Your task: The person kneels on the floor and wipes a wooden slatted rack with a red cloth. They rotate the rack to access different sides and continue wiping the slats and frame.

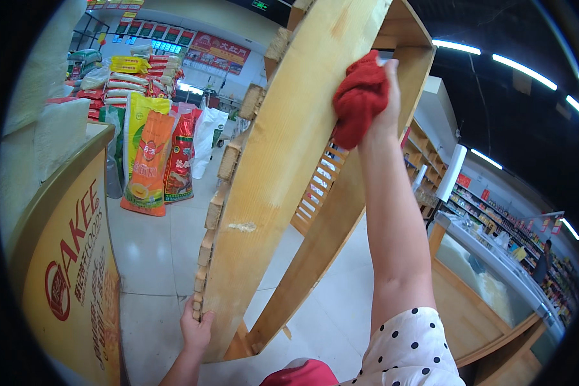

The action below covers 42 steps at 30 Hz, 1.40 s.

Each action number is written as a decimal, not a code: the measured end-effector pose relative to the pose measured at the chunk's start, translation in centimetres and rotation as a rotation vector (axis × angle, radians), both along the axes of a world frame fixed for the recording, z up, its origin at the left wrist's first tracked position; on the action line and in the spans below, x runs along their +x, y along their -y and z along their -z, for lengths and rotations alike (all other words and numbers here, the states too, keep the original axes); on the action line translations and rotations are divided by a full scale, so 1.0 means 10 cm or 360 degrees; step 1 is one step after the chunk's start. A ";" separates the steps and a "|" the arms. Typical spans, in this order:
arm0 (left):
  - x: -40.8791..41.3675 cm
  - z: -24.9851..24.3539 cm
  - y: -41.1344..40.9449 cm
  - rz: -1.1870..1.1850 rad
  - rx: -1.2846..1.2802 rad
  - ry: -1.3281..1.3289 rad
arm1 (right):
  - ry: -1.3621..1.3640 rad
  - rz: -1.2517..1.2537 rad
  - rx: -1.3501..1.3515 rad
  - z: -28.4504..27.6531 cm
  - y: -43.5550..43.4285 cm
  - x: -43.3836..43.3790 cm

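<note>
A tall wooden shelf frame [280,159] stands tilted in the picture, with rough slat ends along its left edge and a pale smear on its broad board. My right hand [388,106] is raised high and presses a bunched red cloth [362,99] against the board's right side. Low on the left edge, my left hand [196,325] grips the board by its slat ends, thumb on the face. A second long board [318,255] of the frame runs behind, with a slatted wooden panel [318,186] beyond it.
A yellow printed display stand [72,270] is close on the left. Behind it, upright bags [147,164] and stacked sacks [125,84] rest on the tiled floor [149,260]. A glass-sided display case [487,270] stands at right; a person [543,263] is far off near stocked shelves.
</note>
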<state>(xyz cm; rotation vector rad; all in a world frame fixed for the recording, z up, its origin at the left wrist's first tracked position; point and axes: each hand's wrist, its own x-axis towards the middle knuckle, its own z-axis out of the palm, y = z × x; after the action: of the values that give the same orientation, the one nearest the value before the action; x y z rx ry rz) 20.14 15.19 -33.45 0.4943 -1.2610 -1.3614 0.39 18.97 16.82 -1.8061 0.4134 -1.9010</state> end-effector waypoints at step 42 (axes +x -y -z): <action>0.03 -0.06 -0.06 -0.0117 -0.0089 -0.0008 | -0.0012 0.0512 0.0021 0.17 0.10 0.34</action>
<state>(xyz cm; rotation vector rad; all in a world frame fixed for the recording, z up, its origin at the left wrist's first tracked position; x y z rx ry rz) 20.44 15.80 -32.88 0.4935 -1.2614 -1.2620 3.78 17.93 15.11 -1.8261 0.7564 -2.0943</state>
